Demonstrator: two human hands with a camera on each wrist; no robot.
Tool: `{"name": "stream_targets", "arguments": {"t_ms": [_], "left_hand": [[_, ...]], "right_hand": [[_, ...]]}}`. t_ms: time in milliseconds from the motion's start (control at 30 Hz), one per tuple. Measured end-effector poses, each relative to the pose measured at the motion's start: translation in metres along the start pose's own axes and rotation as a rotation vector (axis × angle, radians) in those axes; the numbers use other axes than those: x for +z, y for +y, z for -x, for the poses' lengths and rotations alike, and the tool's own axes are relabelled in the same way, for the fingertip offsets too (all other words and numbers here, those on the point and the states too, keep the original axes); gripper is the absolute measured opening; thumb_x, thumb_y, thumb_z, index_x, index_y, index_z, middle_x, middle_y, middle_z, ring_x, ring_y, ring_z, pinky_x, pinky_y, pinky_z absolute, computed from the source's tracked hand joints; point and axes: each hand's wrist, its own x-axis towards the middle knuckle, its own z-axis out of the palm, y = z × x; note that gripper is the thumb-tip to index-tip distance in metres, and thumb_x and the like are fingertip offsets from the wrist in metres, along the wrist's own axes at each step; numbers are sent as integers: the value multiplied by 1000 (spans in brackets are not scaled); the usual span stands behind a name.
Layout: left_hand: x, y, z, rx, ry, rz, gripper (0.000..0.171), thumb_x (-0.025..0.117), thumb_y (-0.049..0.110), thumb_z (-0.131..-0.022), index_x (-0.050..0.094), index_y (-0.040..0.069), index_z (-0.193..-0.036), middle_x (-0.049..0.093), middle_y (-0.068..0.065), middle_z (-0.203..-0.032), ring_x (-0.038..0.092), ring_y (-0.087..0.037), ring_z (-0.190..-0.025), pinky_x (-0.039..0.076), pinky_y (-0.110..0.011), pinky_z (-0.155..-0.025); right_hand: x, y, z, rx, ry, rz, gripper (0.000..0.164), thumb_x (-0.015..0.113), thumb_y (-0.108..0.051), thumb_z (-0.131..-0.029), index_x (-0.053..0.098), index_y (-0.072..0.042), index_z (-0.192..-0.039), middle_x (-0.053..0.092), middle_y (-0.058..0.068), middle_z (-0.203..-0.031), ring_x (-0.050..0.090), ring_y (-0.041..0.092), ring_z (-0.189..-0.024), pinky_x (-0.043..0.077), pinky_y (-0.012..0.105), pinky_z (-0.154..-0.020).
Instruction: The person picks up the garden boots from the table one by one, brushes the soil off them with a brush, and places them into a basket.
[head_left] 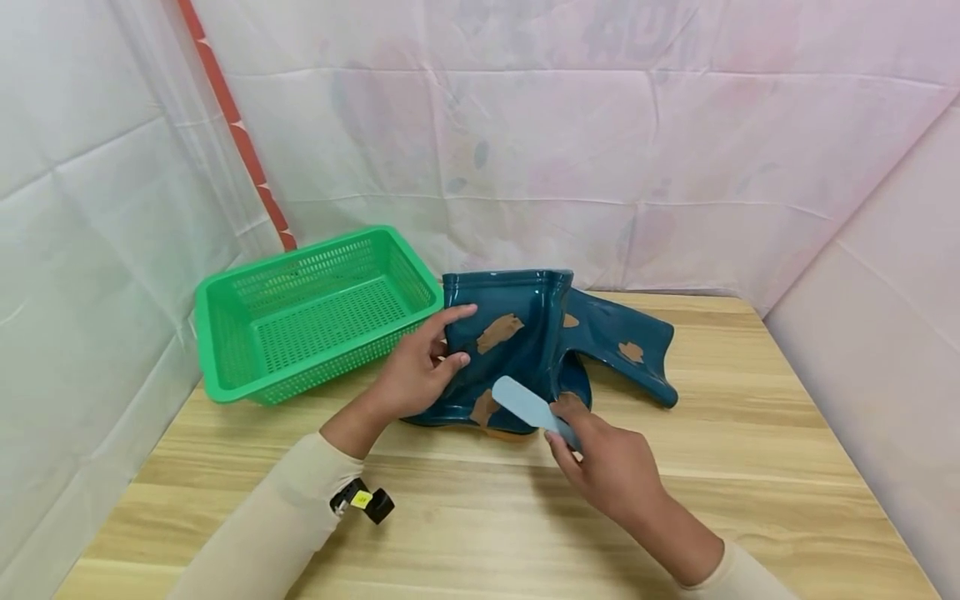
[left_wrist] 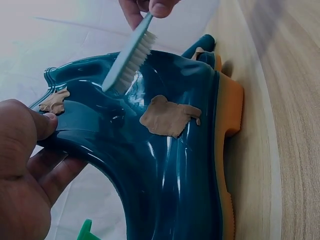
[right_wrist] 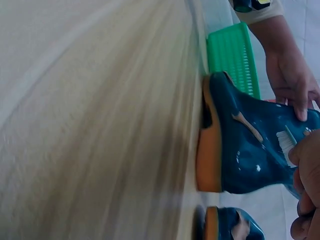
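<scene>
A glossy dark teal rain boot (head_left: 521,354) with an orange sole stands on the table, brown patches stuck to its side. My left hand (head_left: 416,371) grips the back of its shaft, thumb on the outer face and fingers behind. In my right hand (head_left: 611,467) is a pale blue brush (head_left: 525,404), held by its handle. White bristles face the boot in the left wrist view, between a large brown patch (left_wrist: 167,117) and a smaller one near the shaft's top. Behind, a second teal boot (head_left: 603,321) with brown patches leans over to the right.
A green perforated plastic basket (head_left: 315,375) stands at the back left, close beside the boot. Pale cloth sheets (head_left: 525,133) hang behind and at both sides of the wood-grain table (head_left: 450,517).
</scene>
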Motion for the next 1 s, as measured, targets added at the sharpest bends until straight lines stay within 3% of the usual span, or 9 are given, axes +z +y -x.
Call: {"name": "stream_targets", "arguments": {"t_ms": [400, 733, 1000], "left_hand": [[0, -2, 2, 25, 8, 18, 64, 68, 6, -100, 44, 26, -156, 39, -4, -72, 33, -16, -51, 35, -31, -52], [2, -3, 3, 22, 16, -6, 64, 68, 5, -100, 45, 28, -155, 40, -2, -70, 35, -16, -51, 36, -30, -51], [3, -3, 3, 50, 17, 4, 63, 67, 6, -100, 45, 25, -156, 37, -2, -66, 33, -14, -49, 35, -31, -51]], "right_hand": [[20, -15, 4, -65, -49, 22, 39, 81, -26, -90, 71, -8, -122, 75, 6, -99, 67, 13, -63, 39, 21, -45], [19, -18, 11, -37, -174, -26, 35, 80, -25, -91, 71, -8, -120, 76, 4, -102, 69, 11, -72, 49, 25, -54], [13, -12, 11, -95, -206, -93, 34, 80, -25, -90, 73, -11, -120, 76, 2, -104, 70, 10, -76, 52, 28, -58]]}}
